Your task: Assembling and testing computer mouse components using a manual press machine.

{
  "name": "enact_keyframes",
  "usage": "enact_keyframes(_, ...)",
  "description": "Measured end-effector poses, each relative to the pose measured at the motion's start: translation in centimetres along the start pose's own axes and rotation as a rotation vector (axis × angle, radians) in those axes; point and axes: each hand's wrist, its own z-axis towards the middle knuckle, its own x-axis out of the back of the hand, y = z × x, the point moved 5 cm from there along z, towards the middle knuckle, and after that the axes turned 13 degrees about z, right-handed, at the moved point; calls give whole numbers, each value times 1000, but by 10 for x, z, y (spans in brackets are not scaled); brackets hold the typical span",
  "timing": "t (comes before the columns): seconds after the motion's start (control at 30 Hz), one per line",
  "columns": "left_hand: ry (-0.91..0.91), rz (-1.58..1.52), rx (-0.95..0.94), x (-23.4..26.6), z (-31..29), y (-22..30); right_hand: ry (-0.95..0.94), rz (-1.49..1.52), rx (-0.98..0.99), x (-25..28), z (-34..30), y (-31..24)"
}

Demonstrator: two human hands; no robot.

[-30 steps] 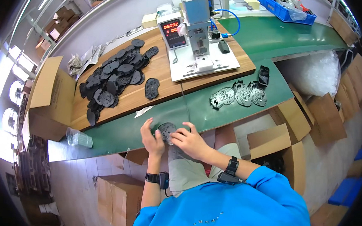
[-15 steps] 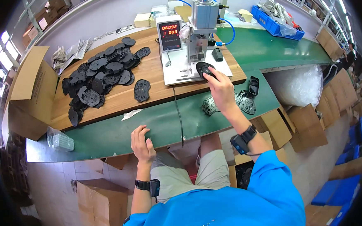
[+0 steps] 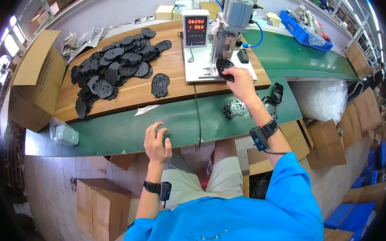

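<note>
Reaching forward, the right hand (image 3: 239,81) is closed on a black oval part (image 3: 224,66), which is held on the white base plate (image 3: 196,67) under the press machine (image 3: 232,23); half a second ago the same part was held just short of that spot, nearer the plate's front edge. The left hand (image 3: 157,141) is laid flat, fingers spread and holding nothing, on the green bench edge (image 3: 113,131) in front of the press, where it was seen before as well.

Items catalogued relative to the press:
- Counter box (image 3: 195,28), grey with a red digit display, set just left of the press on the plate.
- Pile of black oval parts (image 3: 114,69), spread on the wooden board (image 3: 128,94) to the left; one single part (image 3: 160,84) is lying apart, nearer the plate.
- Silver-grey parts (image 3: 235,108), placed on the green surface in front, beside the right forearm.
- Open brown carton (image 3: 34,77), far left, past the board's end.
- Clear bag (image 3: 64,133), small, at the front left corner of the bench.
- Blue bin (image 3: 305,32), behind and to the right.
- Large clear plastic bag (image 3: 324,100), right, below bench level.
- Brown cartons (image 3: 101,207), on the floor in front.
</note>
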Motion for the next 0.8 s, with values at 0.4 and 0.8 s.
enact_keyframes(0.4,-27,69,4,0,-2,6,15,-86,-6,-11,1,-3)
enact_keyframes(0.8,-69,59,6,-3,-1,4,42,-229,14,-16,-1,-11)
